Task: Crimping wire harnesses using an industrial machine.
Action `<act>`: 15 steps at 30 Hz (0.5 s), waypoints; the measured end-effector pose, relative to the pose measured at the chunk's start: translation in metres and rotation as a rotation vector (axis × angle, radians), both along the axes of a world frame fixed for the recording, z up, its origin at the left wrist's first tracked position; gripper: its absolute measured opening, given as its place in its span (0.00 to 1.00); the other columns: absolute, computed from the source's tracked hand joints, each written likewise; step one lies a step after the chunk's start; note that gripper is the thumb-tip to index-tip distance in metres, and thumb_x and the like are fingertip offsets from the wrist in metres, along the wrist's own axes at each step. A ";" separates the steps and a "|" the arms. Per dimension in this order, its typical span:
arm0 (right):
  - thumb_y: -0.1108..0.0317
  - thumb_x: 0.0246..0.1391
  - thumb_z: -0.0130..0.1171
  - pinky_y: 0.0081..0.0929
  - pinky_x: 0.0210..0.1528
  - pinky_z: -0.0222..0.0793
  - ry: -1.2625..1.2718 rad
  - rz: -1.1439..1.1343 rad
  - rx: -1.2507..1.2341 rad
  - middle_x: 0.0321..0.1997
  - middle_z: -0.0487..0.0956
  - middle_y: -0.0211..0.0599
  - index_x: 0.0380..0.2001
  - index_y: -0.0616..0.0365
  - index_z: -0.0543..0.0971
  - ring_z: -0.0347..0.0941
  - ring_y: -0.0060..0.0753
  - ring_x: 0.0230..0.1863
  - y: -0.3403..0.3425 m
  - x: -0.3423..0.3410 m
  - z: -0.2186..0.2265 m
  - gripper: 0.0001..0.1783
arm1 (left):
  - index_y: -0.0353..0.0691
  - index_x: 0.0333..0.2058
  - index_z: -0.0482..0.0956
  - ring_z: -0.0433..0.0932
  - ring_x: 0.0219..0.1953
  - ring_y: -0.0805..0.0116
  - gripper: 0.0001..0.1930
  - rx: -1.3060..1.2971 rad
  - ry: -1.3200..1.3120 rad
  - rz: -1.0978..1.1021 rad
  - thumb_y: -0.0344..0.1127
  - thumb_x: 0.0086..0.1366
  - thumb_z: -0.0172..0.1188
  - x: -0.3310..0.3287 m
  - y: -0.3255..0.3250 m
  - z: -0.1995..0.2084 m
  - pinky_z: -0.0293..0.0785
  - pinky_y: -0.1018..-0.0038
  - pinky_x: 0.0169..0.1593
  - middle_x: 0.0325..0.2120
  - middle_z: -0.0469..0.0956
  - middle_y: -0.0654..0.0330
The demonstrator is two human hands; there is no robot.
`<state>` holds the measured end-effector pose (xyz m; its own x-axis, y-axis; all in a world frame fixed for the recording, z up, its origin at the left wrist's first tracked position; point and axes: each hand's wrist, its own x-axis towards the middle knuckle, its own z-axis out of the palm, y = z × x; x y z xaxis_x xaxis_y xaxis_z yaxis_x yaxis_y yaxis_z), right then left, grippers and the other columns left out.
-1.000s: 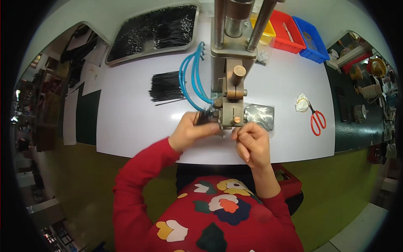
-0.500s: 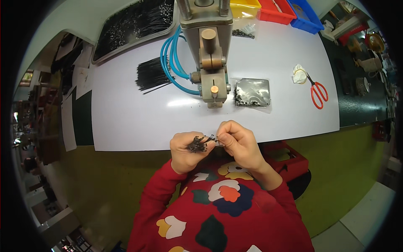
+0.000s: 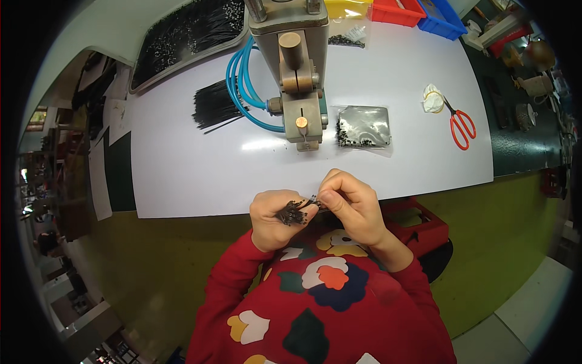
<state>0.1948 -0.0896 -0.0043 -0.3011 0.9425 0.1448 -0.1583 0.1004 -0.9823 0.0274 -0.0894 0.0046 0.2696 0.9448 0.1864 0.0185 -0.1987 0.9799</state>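
Note:
My left hand (image 3: 273,219) is closed round a bundle of thin black wires (image 3: 291,214), their small tipped ends fanned out above the fist. Pressed together at the bundle's right side, the thumb and fingers of my right hand (image 3: 353,203) pinch one end; it is too small to make out fully. Both hands are at the table's near edge, in front of my body. Beyond them stands a metal bench press (image 3: 303,109) with blue air hoses (image 3: 245,91). A pile of black wires (image 3: 215,105) lies left of the press.
Right of the press lies a clear bag of small black parts (image 3: 365,127). Red-handled scissors (image 3: 462,129) rest beside a white wrapped bundle (image 3: 433,100). A large tray (image 3: 185,64) of black wires stands far left; yellow, red (image 3: 397,13) and blue bins line the back.
The view has shifted slightly, so the press and tray sit a little further left. My hands keep the same hold, with my right hand a little further from my left.

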 end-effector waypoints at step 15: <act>0.77 0.42 0.59 0.20 0.25 0.64 -0.701 -0.424 0.455 0.27 0.72 0.37 0.27 0.61 0.73 0.69 0.28 0.26 0.026 0.069 -0.012 0.06 | 0.35 0.18 0.70 0.59 0.14 0.82 0.09 -0.500 -0.247 0.139 0.30 0.54 0.57 -0.049 0.010 -0.003 0.60 0.85 0.23 0.12 0.66 0.68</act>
